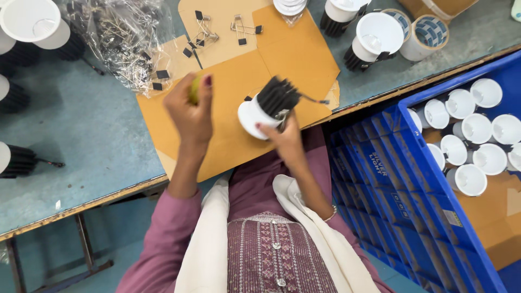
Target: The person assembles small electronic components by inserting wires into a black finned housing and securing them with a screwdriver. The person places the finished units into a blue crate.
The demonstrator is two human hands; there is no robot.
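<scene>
Head view: blue crate [380, 179] fills the right; cardboard sheet [293, 54] lies centre. Right hand [285, 138] grips a white downlight [266, 108] mid-frame; left hand [191, 111] pinches a small yellow-green tool [194, 89]. Best to hold the lamp steady while fitting spring clips [244, 30].

Two tape rolls [418, 30]; one blue crate [391, 179]; one cardboard sheet [293, 54]; one plastic bag [116, 38].

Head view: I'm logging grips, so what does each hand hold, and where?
Right hand holds a downlight by its white rim. Left hand grips a small yellow-green thing, mostly hidden.
</scene>
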